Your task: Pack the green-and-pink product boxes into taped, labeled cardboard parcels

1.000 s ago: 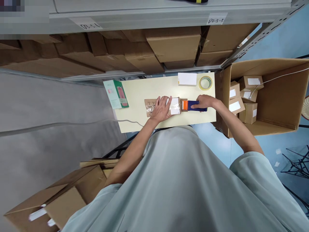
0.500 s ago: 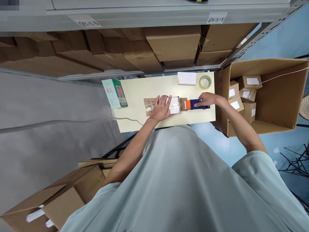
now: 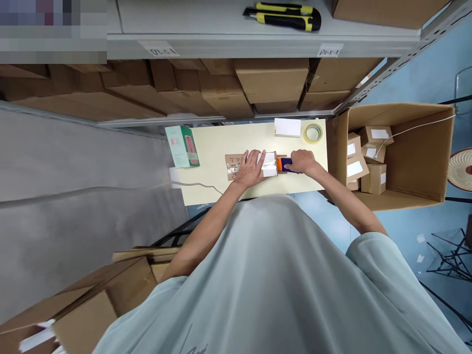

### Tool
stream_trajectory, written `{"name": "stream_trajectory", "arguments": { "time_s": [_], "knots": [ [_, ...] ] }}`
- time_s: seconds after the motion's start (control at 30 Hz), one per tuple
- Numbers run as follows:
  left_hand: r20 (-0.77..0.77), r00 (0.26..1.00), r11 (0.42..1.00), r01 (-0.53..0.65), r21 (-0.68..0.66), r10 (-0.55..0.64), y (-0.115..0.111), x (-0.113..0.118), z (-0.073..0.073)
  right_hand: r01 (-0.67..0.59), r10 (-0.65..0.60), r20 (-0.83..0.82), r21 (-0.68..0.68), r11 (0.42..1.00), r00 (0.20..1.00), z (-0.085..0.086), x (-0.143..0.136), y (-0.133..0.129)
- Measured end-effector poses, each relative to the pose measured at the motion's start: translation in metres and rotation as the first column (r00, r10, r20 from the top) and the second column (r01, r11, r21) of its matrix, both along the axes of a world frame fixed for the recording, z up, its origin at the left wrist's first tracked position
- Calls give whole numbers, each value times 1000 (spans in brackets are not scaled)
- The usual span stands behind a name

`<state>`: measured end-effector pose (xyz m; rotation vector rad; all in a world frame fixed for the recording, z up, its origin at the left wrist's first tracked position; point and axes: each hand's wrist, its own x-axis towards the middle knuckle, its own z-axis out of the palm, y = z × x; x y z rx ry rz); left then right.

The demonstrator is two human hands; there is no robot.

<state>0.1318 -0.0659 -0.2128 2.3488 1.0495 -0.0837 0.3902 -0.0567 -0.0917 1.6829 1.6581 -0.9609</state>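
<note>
On the pale work table [image 3: 206,189] lies a small brown carton [image 3: 270,170] with a white label and clear tape. My left hand [image 3: 250,169] spans the carton, its thumb along the near edge and its fingers over the top. Left of that hand a flat cardboard piece or flap [image 3: 232,164] with handwriting sticks out. My right hand [image 3: 301,161] is closed on a dark blue box [image 3: 286,163] with an orange end. That orange end is at the carton's right end, over a brown flap; whether it is inside I cannot tell.
A roll of tape [image 3: 313,133] and a white box [image 3: 287,127] sit at the table's back right, a green-and-white box [image 3: 183,146] at its left. A large carton [image 3: 416,194] with several small boxes stands right. Box cutters [image 3: 287,17] lie on the shelf above.
My right hand has moved left with the dark blue box, bringing its orange end to the carton. My left hand stays on the carton. The view has tilted up, showing the box cutters.
</note>
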Motion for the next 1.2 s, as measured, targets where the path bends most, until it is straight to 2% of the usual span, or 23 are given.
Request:
{"name": "stream_trajectory", "arguments": {
  "time_s": [0.13, 0.27, 0.37, 0.43, 0.5, 0.57, 0.63, 0.8, 0.87, 0.93, 1.0, 1.07, 1.13, 1.2],
  "knots": [
    [13, 1000, 1000, -7, 12, 7, -1, -1, 2, 28, -32, 48, 68, 997, 998, -3, -12, -11],
    [20, 1000, 1000, -6, 14, 6, -3, -8, 3, 114, -124, 105, 95, 989, 987, -11, -18, -23],
    [33, 999, 1000, 3, 4, -3, -6, -14, 5, 145, -162, 134, 125, 981, 978, -5, -16, -33],
    [63, 998, 1000, -5, -16, 6, -7, -14, 10, 139, -167, 157, 171, 975, 973, 9, -14, -37],
    [120, 991, 998, -61, -31, 65, -6, -10, 18, 125, -165, 171, 221, 967, 971, 28, -14, -38],
    [202, 965, 986, -163, -36, 167, 0, -4, 32, 109, -163, 176, 278, 954, 971, 51, -19, -34],
    [298, 918, 964, -266, -28, 262, 14, 0, 52, 82, -143, 162, 335, 939, 976, 74, -28, -23],
    [507, 787, 888, -451, 84, 352, 77, -9, 121, -55, -3, 118, 483, 874, 993, 117, -59, 29],
    [585, 717, 832, -541, 124, 379, 107, -19, 146, -121, 77, 100, 582, 804, 992, 126, -69, 61],
    [673, 621, 764, -633, 127, 402, 138, -28, 165, -169, 173, 66, 704, 690, 983, 131, -76, 99],
    [744, 531, 711, -695, 108, 406, 170, -35, 177, -185, 278, 29, 809, 558, 960, 131, -81, 142],
    [779, 476, 684, -725, 86, 407, 200, -38, 183, -192, 364, 10, 863, 468, 931, 129, -85, 187],
    [785, 460, 679, -731, 69, 416, 226, -39, 186, -203, 407, 7, 875, 439, 913, 126, -88, 226],
    [774, 465, 687, -724, 54, 429, 247, -39, 185, -205, 414, 1, 870, 449, 910, 120, -91, 257]
  ]
}}
